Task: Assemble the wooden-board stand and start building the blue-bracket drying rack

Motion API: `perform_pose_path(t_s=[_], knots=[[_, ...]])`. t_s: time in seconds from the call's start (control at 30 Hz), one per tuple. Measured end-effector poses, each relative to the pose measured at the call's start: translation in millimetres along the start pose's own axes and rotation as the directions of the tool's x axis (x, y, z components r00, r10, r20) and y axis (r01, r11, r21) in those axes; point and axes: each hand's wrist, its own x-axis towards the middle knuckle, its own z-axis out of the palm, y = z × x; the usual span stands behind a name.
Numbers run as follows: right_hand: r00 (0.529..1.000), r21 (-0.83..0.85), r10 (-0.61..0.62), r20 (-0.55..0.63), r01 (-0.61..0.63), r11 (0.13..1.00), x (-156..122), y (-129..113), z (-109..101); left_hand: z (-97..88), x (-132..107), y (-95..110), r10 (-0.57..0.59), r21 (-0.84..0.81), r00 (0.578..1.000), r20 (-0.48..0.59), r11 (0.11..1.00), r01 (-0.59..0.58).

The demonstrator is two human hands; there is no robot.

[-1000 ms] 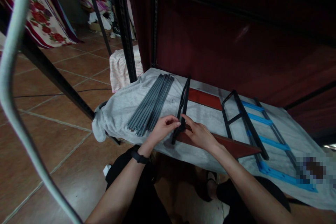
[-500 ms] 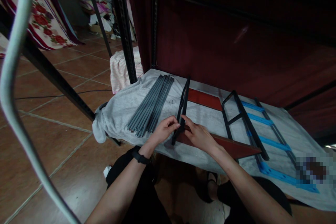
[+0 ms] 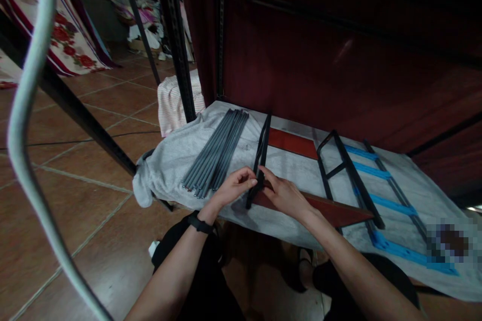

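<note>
A black metal frame (image 3: 264, 143) stands on the grey cloth, joined to one end of two reddish-brown panels (image 3: 291, 143). My left hand (image 3: 235, 185) is at its left side near the lower end, thumb and forefinger pinched together; whatever is between them is too small to make out. From the other side my right hand (image 3: 288, 195) has its fingers curled against the same frame, above the nearer panel. A second black frame (image 3: 354, 178) with a crossbar stands at the panels' right end.
Left of the frame lies a bundle of grey metal rods (image 3: 216, 153). Blue slats (image 3: 393, 205) on dark rails lie to the right. The cloth-covered surface (image 3: 161, 170) has black rack posts (image 3: 175, 40) around it. A pale curved tube (image 3: 22, 125) crosses the left foreground.
The view has shifted slightly. Both hands stay at the same spot on the black frame, with hardly any finger movement. The rods and panels have not moved.
</note>
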Motion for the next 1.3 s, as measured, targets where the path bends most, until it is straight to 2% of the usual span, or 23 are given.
perform_pose_path(t_s=[0.2,0.83,1.0,1.17,1.3], knots=[[1.000,-0.032,-0.002,-0.006,0.002,0.999,-5,5,2,4.3,0,0,-0.028,0.058,1.000,-0.001,0.998,0.028],[1.000,-0.036,-0.004,-0.013,0.004,0.999,-6,6,3,0.0,0,3,0.043,0.225,0.998,0.041,0.973,-0.051],[1.000,-0.066,-0.008,-0.014,0.007,0.998,-5,4,3,-0.1,0,4,0.058,0.227,0.998,0.035,0.972,-0.064],[0.992,-0.084,-0.088,-0.091,0.081,0.993,-10,10,2,2.7,-2,1,0.016,0.152,1.000,0.005,0.988,-0.016],[0.970,-0.122,-0.130,-0.205,0.106,0.987,-29,21,2,4.8,-1,-1,0.005,0.181,1.000,-0.008,0.983,-0.003]])
